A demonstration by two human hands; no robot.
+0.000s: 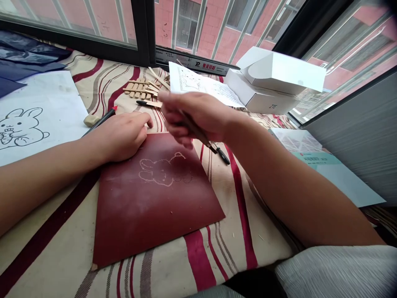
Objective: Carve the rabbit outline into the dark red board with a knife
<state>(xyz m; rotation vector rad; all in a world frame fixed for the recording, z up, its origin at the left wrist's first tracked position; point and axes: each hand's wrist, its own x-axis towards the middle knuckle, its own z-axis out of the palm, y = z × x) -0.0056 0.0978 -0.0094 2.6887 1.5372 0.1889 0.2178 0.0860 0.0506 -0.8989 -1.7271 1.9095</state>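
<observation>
A dark red sheet (149, 207) lies on the striped cloth, with a pale rabbit outline (164, 169) scratched into it. My left hand (124, 134) rests curled on the sheet's upper left corner, pressing it down, with nothing visible in its fingers. My right hand (195, 118) hovers above the sheet's top edge, blurred, fingers closed round a thin dark-handled tool (201, 138) that points down to the right.
A white paper with a drawn rabbit (21, 126) lies at left, beside a red-tipped pen (102, 120) and an eraser (92, 120). Wooden sticks (141, 89), a printed sheet (204, 85), a white ZTE box (266, 93), a black pen (221, 154) and a booklet (322, 163) lie behind and right.
</observation>
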